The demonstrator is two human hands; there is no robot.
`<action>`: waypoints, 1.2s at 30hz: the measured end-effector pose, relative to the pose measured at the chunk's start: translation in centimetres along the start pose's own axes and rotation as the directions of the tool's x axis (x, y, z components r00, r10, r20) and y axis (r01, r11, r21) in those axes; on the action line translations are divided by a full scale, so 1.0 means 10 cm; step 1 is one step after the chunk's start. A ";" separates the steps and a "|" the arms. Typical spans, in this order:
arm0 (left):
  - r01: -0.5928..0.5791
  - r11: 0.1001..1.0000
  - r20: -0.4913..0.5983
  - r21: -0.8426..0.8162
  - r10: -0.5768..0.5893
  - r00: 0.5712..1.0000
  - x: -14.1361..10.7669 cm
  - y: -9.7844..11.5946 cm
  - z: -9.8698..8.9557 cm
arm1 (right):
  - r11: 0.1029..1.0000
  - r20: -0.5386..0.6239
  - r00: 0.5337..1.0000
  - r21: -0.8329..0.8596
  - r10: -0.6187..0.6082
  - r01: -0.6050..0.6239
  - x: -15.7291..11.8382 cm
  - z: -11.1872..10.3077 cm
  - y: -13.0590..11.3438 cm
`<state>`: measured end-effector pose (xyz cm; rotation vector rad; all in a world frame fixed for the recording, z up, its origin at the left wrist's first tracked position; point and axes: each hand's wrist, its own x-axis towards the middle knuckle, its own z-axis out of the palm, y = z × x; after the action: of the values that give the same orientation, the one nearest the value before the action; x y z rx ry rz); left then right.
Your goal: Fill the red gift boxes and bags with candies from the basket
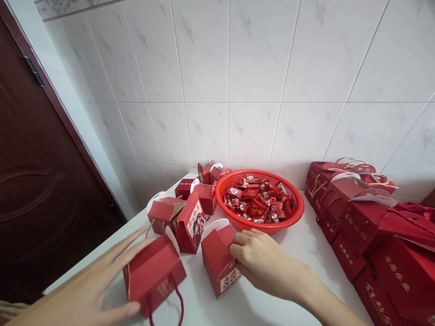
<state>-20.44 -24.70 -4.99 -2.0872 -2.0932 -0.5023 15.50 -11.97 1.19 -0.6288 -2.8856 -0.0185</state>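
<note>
Several red boxes stand folded into shape on the white table (204, 308), and a larger pile (367, 231) of boxes lies along the right; the basket (300, 206) between these groups is well stocked with wrapped sweets (258, 203); the box insides do not show, so how many are filled cannot be told; judging by raised flaps and a gap at one top, some are not fully shut.

The left box (154, 271) is at the near left of the table, within the spread of the left hand (98, 280); its thumb and fingers are wide apart around the box's left side, though I cannot tell whether they grip it; the right box (217, 258) stands just in front of the basket, with the right hand (261, 260) at its right side; those fingers are curled and close together, and whether they pinch the box or something else is hidden.

The left box is red with a sloping top, a rounded flap at its upper right and a dark red cord (181, 303) looping from its front; its pale lettering is blurred; the right box is also red, with a white rounded flap behind and a pale printed panel low on its front, partly covered by the hand.
</note>
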 end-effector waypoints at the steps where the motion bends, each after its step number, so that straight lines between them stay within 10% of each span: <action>1: -0.011 0.999 0.022 -0.036 0.012 1.000 0.09 -0.08 -0.05 | 1.000 0.004 1.000 -0.001 0.002 -0.002 -0.02 -0.02 -0.01; 10: 0.100 0.994 0.143 0.041 -0.105 0.984 0.66 -0.43 -0.41 | 1.000 -0.022 1.000 -0.004 -0.014 0.014 -0.11 -0.15 -0.04; 17: -0.164 0.982 -0.103 -0.097 0.154 0.983 0.78 0.46 -0.61 | 0.999 -0.021 1.000 -0.041 -0.007 0.006 -0.17 -0.26 -0.11; 25: -0.457 0.819 0.233 -0.346 0.547 0.804 0.96 1.67 -0.41 | 0.994 0.233 0.972 0.107 0.006 -0.032 -0.28 -0.36 -0.28; 29: -0.433 0.812 0.300 -0.392 0.557 0.774 1.01 1.85 -0.25 | 0.990 0.306 0.952 0.140 -0.014 -0.030 -0.27 -0.36 -0.31; 36: -0.142 0.853 0.375 -0.502 0.363 0.853 1.01 1.62 -0.21 | 0.986 0.263 0.964 0.169 -0.049 0.004 -0.24 -0.20 -0.30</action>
<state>-4.93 -16.16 2.49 -2.9763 -1.9885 -0.5468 16.75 -15.79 2.81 -0.6024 -3.1069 0.3270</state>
